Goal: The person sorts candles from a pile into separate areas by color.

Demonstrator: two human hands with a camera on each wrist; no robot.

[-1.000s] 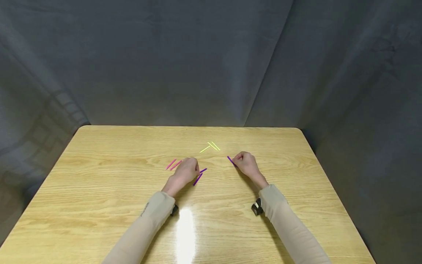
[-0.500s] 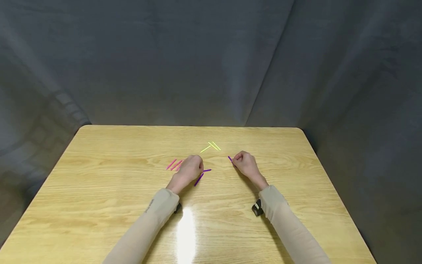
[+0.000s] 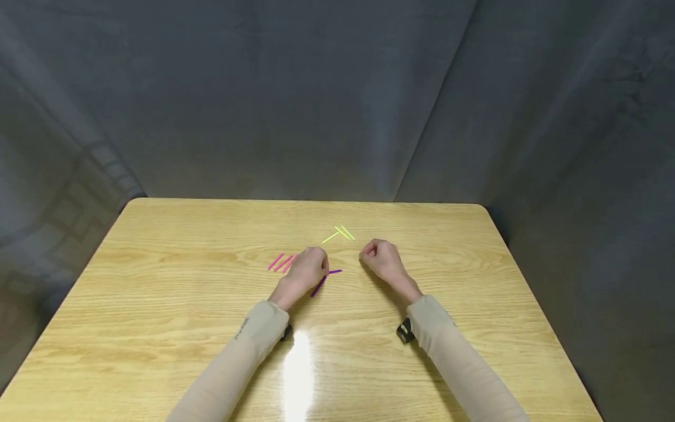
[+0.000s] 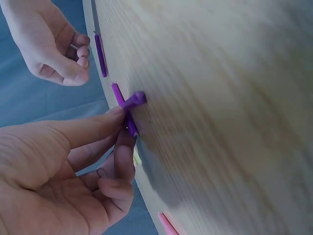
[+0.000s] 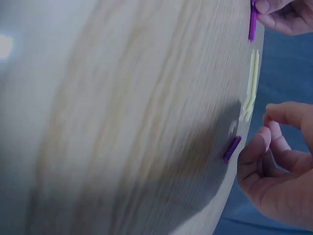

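Observation:
My left hand (image 3: 306, 269) pinches a short purple stick (image 3: 335, 271) between thumb and fingertips, low over the table (image 3: 211, 328). Against its end lies a second purple stick (image 3: 319, 286), slanting towards me; in the left wrist view this second stick (image 4: 135, 100) meets the pinched stick (image 4: 118, 92) near the thumb. To the right, my right hand (image 3: 382, 259) hovers with fingers loosely curled and nothing between them. Just beside its fingertips a third purple stick (image 5: 232, 149) lies on the wood, hidden behind the hand in the head view.
Several pink sticks (image 3: 275, 261) lie slanted and side by side left of the left hand, one partly covered by it. Farther back, yellow sticks (image 3: 337, 234) form a peak, two parallel on its right side. A dark grey curtain (image 3: 295, 105) hangs behind the table.
My left hand has slid slightly right with its purple stick, which has turned more level. The right hand has let go of its purple stick and shifted left, now covering it.

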